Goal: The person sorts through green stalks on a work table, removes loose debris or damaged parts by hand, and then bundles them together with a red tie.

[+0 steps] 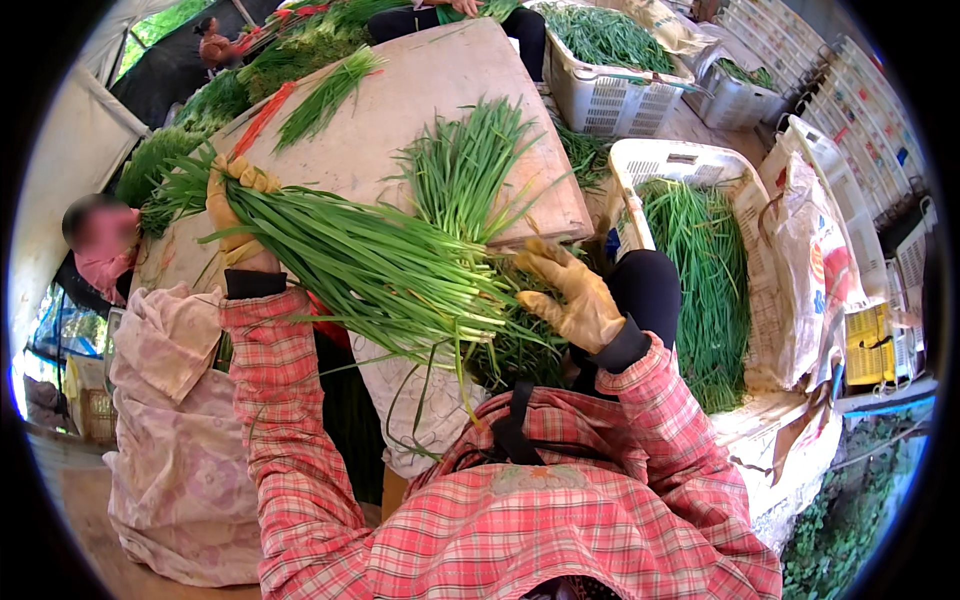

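Observation:
A large bunch of garlic chives (370,262) slants across in front of me, its leafy tips at the left and pale stem ends at the right. My left hand (238,205), in a yellowish glove, is closed round it near the leafy end. My right hand (572,295), gloved too, is beside the pale stem ends with its fingers apart; nothing shows in its grasp. Past the held bunch, a second pile of chives (468,170) lies on the wooden board (400,110). Loose dark green leaves (520,350) are below the stem ends, over my lap.
A white crate (680,158) full of chives stands to my right, with another crate (610,95) beyond it. A small bunch (325,98) and red ties (264,122) lie on the board's far left. One person (100,245) is at the left; others are at the far side.

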Demonstrator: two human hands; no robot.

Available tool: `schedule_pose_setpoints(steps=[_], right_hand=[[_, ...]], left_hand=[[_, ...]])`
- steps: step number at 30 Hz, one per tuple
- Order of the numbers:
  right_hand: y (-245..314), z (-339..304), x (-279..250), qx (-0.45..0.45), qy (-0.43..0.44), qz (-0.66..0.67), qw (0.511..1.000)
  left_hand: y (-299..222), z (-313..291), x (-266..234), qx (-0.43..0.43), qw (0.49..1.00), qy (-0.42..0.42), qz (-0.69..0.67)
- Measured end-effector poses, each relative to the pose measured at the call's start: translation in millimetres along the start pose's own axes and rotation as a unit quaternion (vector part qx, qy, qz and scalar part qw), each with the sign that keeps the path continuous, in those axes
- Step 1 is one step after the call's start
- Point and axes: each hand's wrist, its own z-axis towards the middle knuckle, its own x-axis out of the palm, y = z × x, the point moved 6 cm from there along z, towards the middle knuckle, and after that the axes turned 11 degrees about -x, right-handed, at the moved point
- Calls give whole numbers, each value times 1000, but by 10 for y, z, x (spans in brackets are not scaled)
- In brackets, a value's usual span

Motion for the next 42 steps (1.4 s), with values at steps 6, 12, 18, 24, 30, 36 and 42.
schedule_pose_setpoints(steps=[6,12,18,24,30,36,42], right_hand=[[179,62,479,51,56,5,997],[63,-378,639,185,33,33,982],[-168,-902,310,293,-116,-9,949],[30,-855,389,202,-79,-7,976],[-78,-2095,-628,303,-344,-189,868],[-41,-3538,-421,530,86,-317,782],[-61,-3617,-447,527,36,-346,776]], left_hand=[[235,-58,109,-25,999,21,-35],[32,-119,-292,-89,990,107,7],[-123,-127,-422,-104,993,46,12],[-279,-27,-1009,-71,989,-94,90],[245,-127,-159,-85,986,145,-11],[582,-125,-183,-91,991,100,5],[647,-107,-235,-76,997,-13,-21]])
